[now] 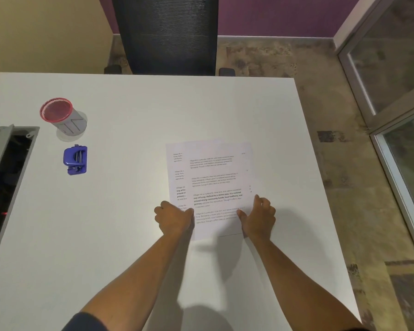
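Printed paper sheets lie stacked and slightly askew on the white table, right of its middle. My left hand grips the near left edge of the sheets, thumb on top and fingers curled. At the near right edge, my right hand pinches the sheets the same way. The near end of the top sheet looks lifted a little off the table, casting a shadow below it.
A blue hole punch sits at the left, with a grey cup with a red rim behind it. An open cable tray is cut into the table's far left. A black mesh chair stands beyond the far edge. The table's right edge drops to carpet.
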`<state>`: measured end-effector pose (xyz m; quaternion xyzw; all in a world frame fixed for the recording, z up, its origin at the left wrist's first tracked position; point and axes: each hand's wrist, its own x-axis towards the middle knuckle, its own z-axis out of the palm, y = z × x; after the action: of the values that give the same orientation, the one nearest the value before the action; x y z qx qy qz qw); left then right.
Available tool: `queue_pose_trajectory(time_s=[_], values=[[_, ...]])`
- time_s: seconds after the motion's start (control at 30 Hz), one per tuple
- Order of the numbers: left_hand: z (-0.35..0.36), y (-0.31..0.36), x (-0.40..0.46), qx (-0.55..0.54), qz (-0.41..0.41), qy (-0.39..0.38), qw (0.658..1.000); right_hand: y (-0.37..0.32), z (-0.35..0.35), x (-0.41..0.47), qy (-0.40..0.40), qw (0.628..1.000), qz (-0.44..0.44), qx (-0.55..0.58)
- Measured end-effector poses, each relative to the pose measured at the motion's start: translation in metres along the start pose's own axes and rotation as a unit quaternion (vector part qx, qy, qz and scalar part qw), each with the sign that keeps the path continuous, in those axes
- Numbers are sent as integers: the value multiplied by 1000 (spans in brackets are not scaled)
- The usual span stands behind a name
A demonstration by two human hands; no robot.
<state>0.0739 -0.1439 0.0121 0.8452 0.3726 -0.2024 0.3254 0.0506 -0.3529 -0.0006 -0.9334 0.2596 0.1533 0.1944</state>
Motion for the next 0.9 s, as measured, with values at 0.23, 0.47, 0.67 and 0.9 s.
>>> queue_pose_trajectory(time_s=[0.23,0.47,0.67,0.9], values=[[13,6,-6,6,-14,40,999,-16,8,-13,-12,999,-37,15],[4,-5,5,-150,2,-12,989,-24,14,-22,-17,998,-54,21],[-14,-25,17,-235,11,-108,966,-22,18,-29,-20,997,-65,35],[-32,-47,17,-267,52,-84,959,-13,30,-51,-36,994,-84,61]])
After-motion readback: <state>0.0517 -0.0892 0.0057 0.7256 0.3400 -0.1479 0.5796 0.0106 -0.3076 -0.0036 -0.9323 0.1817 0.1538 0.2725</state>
